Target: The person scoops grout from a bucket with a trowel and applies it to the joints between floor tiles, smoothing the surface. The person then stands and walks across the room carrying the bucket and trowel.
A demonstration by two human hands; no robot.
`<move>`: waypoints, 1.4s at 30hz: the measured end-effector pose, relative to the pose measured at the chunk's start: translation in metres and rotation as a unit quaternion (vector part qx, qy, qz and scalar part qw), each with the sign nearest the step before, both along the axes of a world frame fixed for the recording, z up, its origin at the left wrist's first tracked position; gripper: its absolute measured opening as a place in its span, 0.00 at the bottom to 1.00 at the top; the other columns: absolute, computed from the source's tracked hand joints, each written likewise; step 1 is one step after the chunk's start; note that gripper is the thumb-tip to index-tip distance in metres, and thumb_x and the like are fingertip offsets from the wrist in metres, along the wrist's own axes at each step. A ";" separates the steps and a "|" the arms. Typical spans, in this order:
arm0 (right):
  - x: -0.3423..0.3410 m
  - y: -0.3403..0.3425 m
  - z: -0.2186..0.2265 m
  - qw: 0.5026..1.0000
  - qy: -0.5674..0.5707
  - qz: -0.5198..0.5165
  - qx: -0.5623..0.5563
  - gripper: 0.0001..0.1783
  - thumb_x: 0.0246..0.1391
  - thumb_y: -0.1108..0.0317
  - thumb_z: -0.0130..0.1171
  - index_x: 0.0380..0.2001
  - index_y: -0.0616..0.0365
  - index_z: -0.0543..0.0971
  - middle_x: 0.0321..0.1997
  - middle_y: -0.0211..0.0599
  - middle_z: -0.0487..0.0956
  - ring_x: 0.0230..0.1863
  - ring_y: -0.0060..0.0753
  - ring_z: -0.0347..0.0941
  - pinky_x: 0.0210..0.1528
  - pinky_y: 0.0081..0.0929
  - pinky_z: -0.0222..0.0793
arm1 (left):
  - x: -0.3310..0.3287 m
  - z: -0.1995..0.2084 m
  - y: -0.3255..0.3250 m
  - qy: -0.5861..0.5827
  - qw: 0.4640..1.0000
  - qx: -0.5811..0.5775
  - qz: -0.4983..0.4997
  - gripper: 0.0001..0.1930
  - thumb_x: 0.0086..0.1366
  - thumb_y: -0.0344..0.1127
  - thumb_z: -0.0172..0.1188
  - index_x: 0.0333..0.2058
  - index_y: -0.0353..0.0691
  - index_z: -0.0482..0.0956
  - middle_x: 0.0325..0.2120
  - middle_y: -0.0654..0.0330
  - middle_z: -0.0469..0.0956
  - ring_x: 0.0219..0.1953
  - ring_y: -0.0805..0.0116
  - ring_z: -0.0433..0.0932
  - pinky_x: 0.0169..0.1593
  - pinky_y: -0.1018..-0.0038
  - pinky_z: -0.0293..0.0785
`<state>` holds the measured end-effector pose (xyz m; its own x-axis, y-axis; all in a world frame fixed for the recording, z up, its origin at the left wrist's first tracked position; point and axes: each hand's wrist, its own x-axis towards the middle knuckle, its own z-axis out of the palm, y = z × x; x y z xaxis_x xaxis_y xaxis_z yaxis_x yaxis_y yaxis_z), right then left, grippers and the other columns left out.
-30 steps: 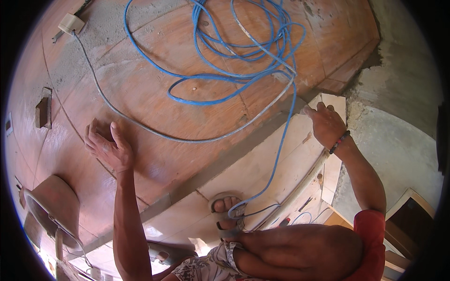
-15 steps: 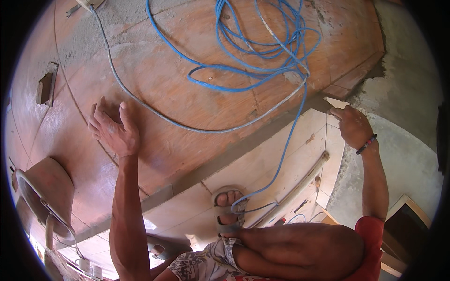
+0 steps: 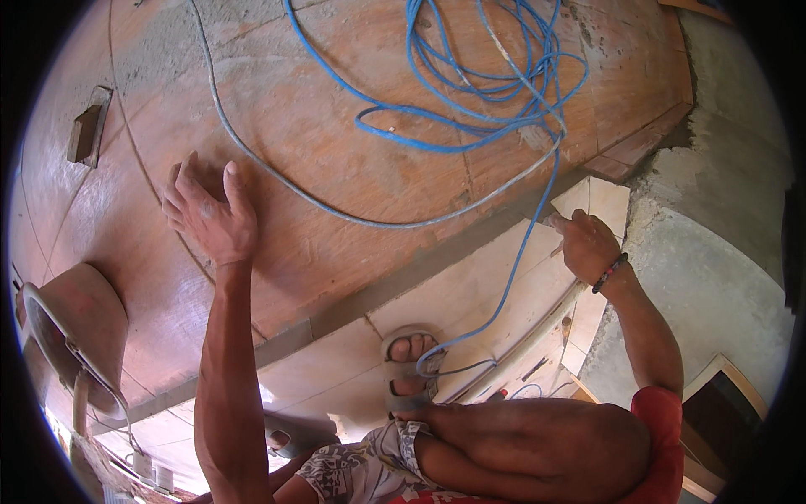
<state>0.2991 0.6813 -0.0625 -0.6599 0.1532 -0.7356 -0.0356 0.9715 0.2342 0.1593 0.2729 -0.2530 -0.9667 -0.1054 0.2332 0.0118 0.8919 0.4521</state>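
My left hand [image 3: 211, 207] rests on the reddish-brown tiled surface [image 3: 336, 277], its fingers spread and nothing in them. My right hand [image 3: 588, 245], a beaded bracelet at its wrist, is low over the pale tiles [image 3: 470, 281] beyond a grey mortar strip [image 3: 353, 304]. Its fingers are curled in; what they hold, if anything, is hidden. Just past its fingertips lies a corner of pale tile pieces [image 3: 600, 202]. A long pale strip [image 3: 512, 340] lies below that hand.
Tangled blue cable [image 3: 495, 84] spreads over the brown tiles, and one strand runs down past my sandalled foot [image 3: 409, 370]. A bucket [image 3: 92, 328] lies tipped at the left, below a hand float [image 3: 89, 126]. Rough grey concrete [image 3: 688, 277] borders the right side.
My right hand has moved down and left, uncovering more of the pale corner tiles. The left hand remains on the brown surface. The view has shifted slightly.
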 end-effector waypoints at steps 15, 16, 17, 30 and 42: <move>-0.001 0.010 0.018 0.999 0.020 -0.047 -0.018 0.22 0.48 0.77 0.51 0.50 0.56 0.75 0.34 0.52 0.75 0.37 0.53 0.74 0.42 0.45 0.71 | -0.001 0.003 0.002 -0.002 1.000 0.005 -0.007 0.29 0.65 0.56 0.54 0.55 0.41 0.69 0.54 0.50 0.67 0.59 0.49 0.60 0.61 0.53 0.51; 0.000 0.006 0.012 0.998 0.022 -0.047 -0.024 0.22 0.48 0.77 0.50 0.50 0.56 0.75 0.34 0.52 0.75 0.36 0.53 0.74 0.42 0.45 0.71 | -0.001 0.003 0.001 -0.003 1.000 0.006 -0.008 0.29 0.64 0.56 0.54 0.55 0.40 0.69 0.54 0.50 0.66 0.59 0.49 0.60 0.61 0.53 0.51; 0.000 -0.002 0.008 0.998 0.020 -0.046 -0.024 0.22 0.48 0.77 0.50 0.50 0.56 0.75 0.35 0.53 0.74 0.36 0.53 0.74 0.41 0.45 0.71 | -0.001 0.001 0.000 -0.005 1.000 0.006 -0.010 0.29 0.63 0.56 0.55 0.55 0.40 0.68 0.54 0.50 0.66 0.59 0.49 0.59 0.62 0.53 0.50; 0.002 -0.027 -0.003 0.999 -0.036 0.024 -0.015 0.20 0.49 0.78 0.49 0.47 0.56 0.76 0.32 0.51 0.74 0.33 0.52 0.75 0.38 0.45 0.73 | -0.001 0.000 0.000 0.003 1.000 -0.010 -0.010 0.29 0.64 0.56 0.54 0.55 0.41 0.69 0.54 0.49 0.66 0.60 0.48 0.60 0.62 0.53 0.51; -0.015 0.011 0.050 1.000 0.006 -0.001 0.022 0.23 0.49 0.76 0.52 0.51 0.53 0.76 0.33 0.47 0.75 0.37 0.50 0.74 0.41 0.43 0.71 | -0.001 0.000 -0.001 0.012 1.000 0.000 -0.006 0.29 0.64 0.57 0.54 0.54 0.40 0.70 0.54 0.49 0.67 0.59 0.47 0.60 0.62 0.52 0.51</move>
